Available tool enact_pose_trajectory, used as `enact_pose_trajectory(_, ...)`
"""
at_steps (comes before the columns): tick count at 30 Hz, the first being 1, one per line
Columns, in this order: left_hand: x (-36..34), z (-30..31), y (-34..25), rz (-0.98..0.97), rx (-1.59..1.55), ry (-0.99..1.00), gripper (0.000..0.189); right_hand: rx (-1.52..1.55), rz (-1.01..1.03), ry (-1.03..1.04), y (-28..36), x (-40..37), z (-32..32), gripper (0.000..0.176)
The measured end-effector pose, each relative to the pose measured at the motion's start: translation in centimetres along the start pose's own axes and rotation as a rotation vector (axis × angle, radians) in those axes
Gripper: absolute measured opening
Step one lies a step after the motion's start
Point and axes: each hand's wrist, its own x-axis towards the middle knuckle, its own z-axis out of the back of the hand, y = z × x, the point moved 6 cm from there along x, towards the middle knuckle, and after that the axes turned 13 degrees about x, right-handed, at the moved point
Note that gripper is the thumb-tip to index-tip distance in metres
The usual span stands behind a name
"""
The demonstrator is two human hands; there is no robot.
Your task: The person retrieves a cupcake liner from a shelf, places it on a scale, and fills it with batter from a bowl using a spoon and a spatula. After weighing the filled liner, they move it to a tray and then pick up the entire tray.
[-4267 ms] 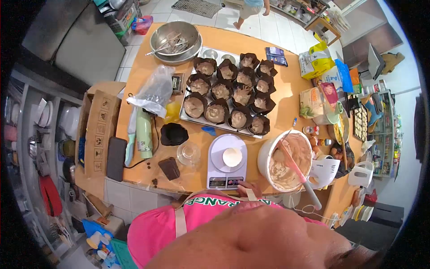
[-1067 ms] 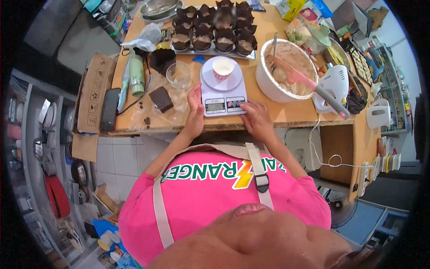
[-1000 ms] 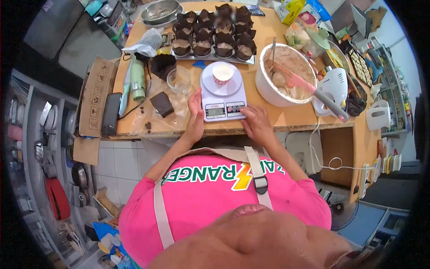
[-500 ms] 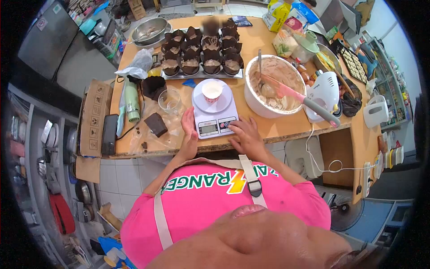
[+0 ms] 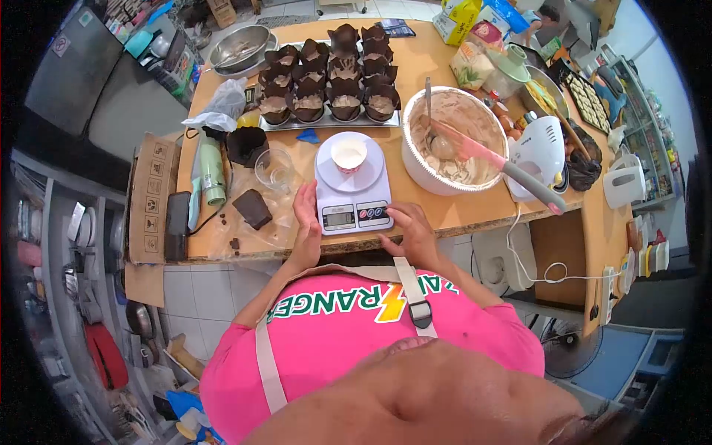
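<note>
A white digital kitchen scale (image 5: 343,220) lies near the table's front edge, with a small paper cup (image 5: 348,153) standing on its round platform. My left hand (image 5: 307,222) rests along the scale's left side, fingers stretched out and holding nothing. At the scale's front right corner is my right hand (image 5: 412,231), its fingers apart and the fingertips by the button panel. To the right stands a white mixing bowl (image 5: 412,165) of brown batter, with a pink and grey spatula (image 5: 512,170) laid across its rim. A clear plastic cup (image 5: 274,169) sits left of the scale.
Behind the scale, a metal tray (image 5: 319,124) carries rows of batter-filled dark paper liners. Loose brown liners (image 5: 252,209) and a green bottle (image 5: 213,174) lie to the left. A white hand mixer (image 5: 538,152) stands right of the bowl; its cord hangs off the table. A steel bowl (image 5: 239,55) sits behind.
My right hand's fingers have drawn back a little to the right, from over the buttons to the panel's edge. My left hand stays beside the scale. The view has shifted slightly.
</note>
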Motion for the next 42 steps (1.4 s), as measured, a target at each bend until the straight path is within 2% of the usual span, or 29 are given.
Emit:
enact_pose_trajectory(1, -0.1, 0.8, 0.9, -0.099, -0.027, 0.070, 0.122, 0.014, 0.011, -0.007, 0.0, 0.0, 0.1, 0.064)
enact_pose_trajectory(4, -0.6, -0.6, -1.7, -0.088, -0.036, 0.089, 0.121, 0.033, 0.012, -0.007, 0.0, 0.1, 0.2, 0.067)
enact_pose_trajectory(7, -1.4, -2.6, -6.4, 0.058, 0.004, 0.100, 0.119, 0.028, 0.004, -0.026, -0.1, -0.1, 0.1, 0.067)
enact_pose_trajectory(10, -1.1, -0.1, -1.9, -0.023, -0.006, 0.114, 0.120, 0.022, 0.031, -0.050, -0.3, 0.0, 0.3, 0.066)
enact_pose_trajectory(16, -1.5, -2.8, -6.5, 0.034, -0.009, 0.043, 0.125, 0.005, 0.006, -0.069, -0.4, 0.1, 0.4, 0.066)
enact_pose_trajectory(20, -1.4, -0.9, -4.1, 0.019, -0.033, 0.040, 0.126, 0.024, 0.003, -0.077, -0.7, 0.2, 0.5, 0.066)
enact_pose_trajectory(23, -1.2, -2.0, -5.4, -0.058, 0.003, 0.002, 0.127, 0.049, -0.029, -0.083, -1.1, 0.1, 0.6, 0.065)
enact_pose_trajectory(25, -1.3, -2.0, -6.0, -0.110, 0.017, 0.013, 0.122, 0.071, -0.054, -0.095, -1.2, 0.1, 0.7, 0.064)
enact_pose_trajectory(26, -1.4, -2.2, -7.0, -0.108, 0.019, 0.013, 0.122, 0.113, -0.108, -0.140, -1.5, 0.2, 0.9, 0.056)
enact_pose_trajectory(27, -1.4, -2.7, -8.7, -0.110, 0.007, 0.038, 0.114, 0.156, -0.162, -0.183, -1.8, 0.2, 1.1, 0.048)
enact_pose_trajectory(28, -1.5, -3.1, -10.2, -0.110, -0.004, 0.063, 0.107, 0.160, -0.166, -0.183, -1.9, 0.1, 1.1, 0.048)
enact_pose_trajectory(30, -1.5, -3.4, -12.1, -0.154, 0.040, 0.098, 0.099, 0.124, -0.133, -0.213, -2.2, 0.1, 1.6, 0.030)
enact_pose_trajectory(31, -1.6, -3.5, -13.0, -0.201, 0.081, 0.134, 0.092, 0.129, -0.140, -0.211, -2.3, 0.1, 1.7, 0.030)
enact_pose_trajectory(33, -1.6, -3.1, -14.0, -0.239, 0.076, 0.136, 0.088, 0.124, -0.126, -0.232, -2.3, 0.3, 2.0, 0.017)
enact_pose_trajectory(35, -1.4, -2.9, -15.4, -0.340, 0.081, 0.118, 0.082, 0.101, -0.099, -0.238, -1.7, 1.1, 2.7, 0.015)
enact_pose_trajectory(37, -1.1, -2.7, -16.6, -0.359, 0.090, 0.093, 0.080, 0.043, -0.016, -0.256, -1.6, 1.7, 3.1, 0.013)
enact_pose_trajectory(42, -0.5, -2.7, -18.4, -0.405, 0.100, 0.071, 0.073, 0.135, -0.087, -0.224, -1.5, 2.5, 2.6, 0.014)
